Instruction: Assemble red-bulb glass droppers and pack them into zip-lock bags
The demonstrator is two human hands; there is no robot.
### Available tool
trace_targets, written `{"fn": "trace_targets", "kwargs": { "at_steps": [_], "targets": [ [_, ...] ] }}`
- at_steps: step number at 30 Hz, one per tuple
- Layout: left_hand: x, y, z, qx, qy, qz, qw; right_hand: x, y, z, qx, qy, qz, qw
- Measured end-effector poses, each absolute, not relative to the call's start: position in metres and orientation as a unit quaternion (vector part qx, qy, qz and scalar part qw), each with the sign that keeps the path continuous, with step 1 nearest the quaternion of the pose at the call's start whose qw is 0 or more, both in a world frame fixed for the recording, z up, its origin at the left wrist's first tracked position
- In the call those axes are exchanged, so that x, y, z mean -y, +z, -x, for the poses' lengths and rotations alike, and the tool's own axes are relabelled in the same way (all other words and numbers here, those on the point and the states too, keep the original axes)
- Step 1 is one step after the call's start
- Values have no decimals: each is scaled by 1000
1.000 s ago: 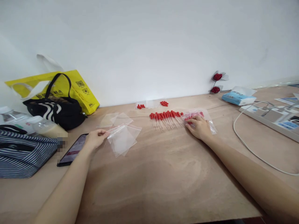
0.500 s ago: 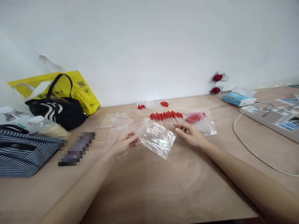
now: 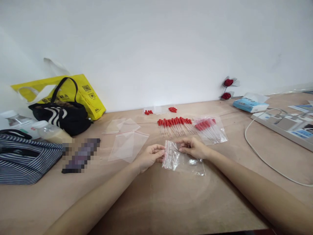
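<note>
A clear zip bag (image 3: 184,164) with a red seal line is held between both hands, low over the table. My left hand (image 3: 152,157) pinches its sealed end at the left. At the bag's upper edge, the fingers of my right hand (image 3: 193,147) are closed on the plastic. Just beyond the hands lies a row of droppers (image 3: 174,125) with red bulbs and thin pale stems. To their right, another clear bag (image 3: 221,133) contains several more red-bulbed droppers. Flat, unfilled-looking zip bags (image 3: 127,143) overlap on the table to the left of my left hand.
Small bags with red bulbs (image 3: 172,110) lie near the wall. On the left are a yellow bag (image 3: 91,106), a black bag (image 3: 70,120), bottles and a striped pouch (image 3: 31,166). Tissues (image 3: 249,103), a power strip (image 3: 295,129) and its cable are on the right.
The held bag has moved right and down, its seal line now at the left. My left hand has shifted right; my right hand has drawn back slightly and taken hold of the bag.
</note>
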State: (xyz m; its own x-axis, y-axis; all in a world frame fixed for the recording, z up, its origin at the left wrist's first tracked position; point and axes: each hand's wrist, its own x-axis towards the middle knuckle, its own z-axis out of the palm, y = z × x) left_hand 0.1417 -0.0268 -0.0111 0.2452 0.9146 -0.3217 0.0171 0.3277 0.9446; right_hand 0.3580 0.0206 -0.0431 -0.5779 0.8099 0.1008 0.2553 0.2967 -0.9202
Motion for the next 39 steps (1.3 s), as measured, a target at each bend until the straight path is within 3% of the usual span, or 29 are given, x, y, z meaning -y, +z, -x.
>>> {"fn": "trace_targets", "kwargs": {
  "at_steps": [7,11,14,29,34,39],
  "targets": [
    [30,-16,-146,-519,361,-543,553,-20,-41,-358,776,434,363,279],
    [30,-23,-149,-524,370,-593,487,-12,-30,-358,854,229,373,282],
    [31,-27,-152,-515,374,-587,501,1,-25,-352,895,138,335,260],
    [34,-20,-155,-479,327,-579,572,9,-32,-338,870,195,388,234],
    [-19,-13,-134,-598,337,-643,340,2,-33,-345,873,212,369,237],
    [-97,-16,-131,-656,366,-602,271,-1,-36,-347,882,203,348,244]
  ]
}}
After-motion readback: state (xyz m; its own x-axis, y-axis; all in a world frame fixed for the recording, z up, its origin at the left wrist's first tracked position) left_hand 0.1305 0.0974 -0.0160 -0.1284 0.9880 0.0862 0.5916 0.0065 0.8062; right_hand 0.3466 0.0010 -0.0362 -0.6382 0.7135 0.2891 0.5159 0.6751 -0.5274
